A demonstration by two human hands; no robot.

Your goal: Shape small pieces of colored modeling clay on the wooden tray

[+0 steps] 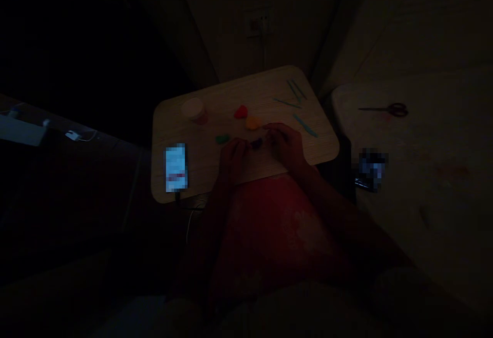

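The light is very dim. A small dark purple lump that looks like modelling clay (257,144) lies on the wooden board (204,166) between my two hands. My left hand (233,154) is on its left, fingers bent and pressed together, tips close to the lump. On the other side my right hand (285,142) has its fingers curled in; whatever they may hold is lost in the dark. Just beyond the hands sit an orange lump (253,123) and a red lump (241,112). A green lump (222,138) rests by my left hand.
Blue-green stick-like tools (305,125) lie at the board's right. A pale round tub (193,109) stands at back left, a lit phone (176,168) at front left. Scissors (396,109) and a dark shiny object (370,171) lie on the pale surface to the right.
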